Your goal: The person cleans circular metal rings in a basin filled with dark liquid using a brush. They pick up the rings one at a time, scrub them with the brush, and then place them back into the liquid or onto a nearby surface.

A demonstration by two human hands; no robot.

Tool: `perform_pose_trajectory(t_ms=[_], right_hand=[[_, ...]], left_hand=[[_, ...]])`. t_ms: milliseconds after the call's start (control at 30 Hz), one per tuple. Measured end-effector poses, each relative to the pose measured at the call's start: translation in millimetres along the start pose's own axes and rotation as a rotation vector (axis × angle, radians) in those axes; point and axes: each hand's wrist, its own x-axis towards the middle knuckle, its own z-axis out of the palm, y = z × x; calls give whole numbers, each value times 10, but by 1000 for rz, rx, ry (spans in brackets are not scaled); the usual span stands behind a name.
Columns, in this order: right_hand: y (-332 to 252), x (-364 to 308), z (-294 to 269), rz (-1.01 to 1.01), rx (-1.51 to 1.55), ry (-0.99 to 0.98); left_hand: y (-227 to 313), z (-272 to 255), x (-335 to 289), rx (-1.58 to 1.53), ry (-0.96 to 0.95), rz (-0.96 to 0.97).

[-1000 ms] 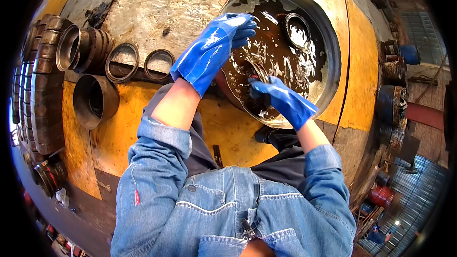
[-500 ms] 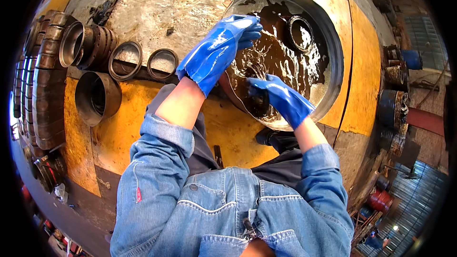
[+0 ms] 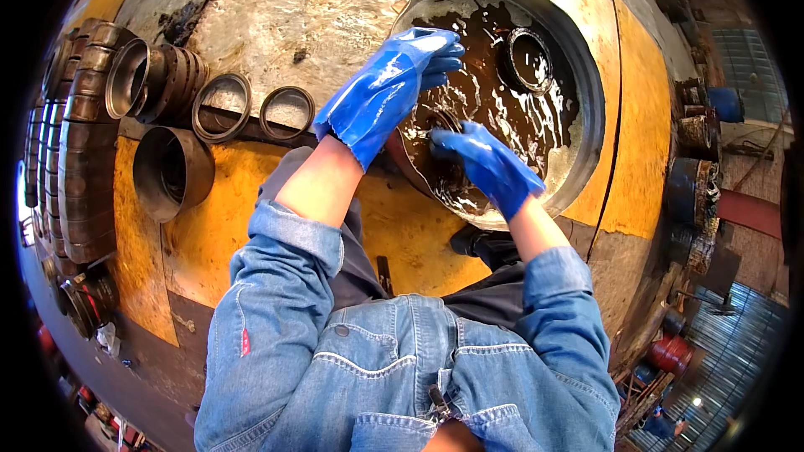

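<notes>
A wide round metal pan (image 3: 589,117) holds dark brown, glossy liquid (image 3: 494,105). My left hand (image 3: 394,75), in a long blue rubber glove, hangs over the pan's left side with its fingers bent but loosely apart; nothing shows in them. Lower down, my right hand (image 3: 492,166) in a matching glove reaches into the pan. Its fingertips are smeared by motion and closed around something dark, at or in the liquid, that I cannot make out. A metal ring (image 3: 529,61) lies partly in the liquid toward the far right of the pan.
Left of me stand two flat metal rings (image 3: 221,108), a short wide metal cylinder (image 3: 172,173), stacked round parts (image 3: 167,75) and a row of large brown curved parts (image 3: 88,151). Blue drums (image 3: 685,192) stand at the right. Worn yellow boards (image 3: 641,125) lie around the pan.
My right hand has shifted slightly up and left in the pan. The ripples on the liquid have changed, and the ring in it sits a little differently. My left hand has barely moved.
</notes>
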Motion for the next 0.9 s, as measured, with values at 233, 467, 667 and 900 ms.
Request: perform_pose_trajectory(t_ms=[233, 467, 667, 900], right_hand=[[-53, -165, 156, -85, 224, 5], [-63, -155, 83, -394, -508, 56], [-515, -14, 286, 22, 212, 127], [-53, -190, 3, 215, 17, -86]], left_hand=[[-61, -55, 11, -35, -28, 33], [-34, -17, 23, -19, 9, 11], [-28, -13, -6, -26, 7, -5], [-16, 0, 2, -25, 12, 13]])
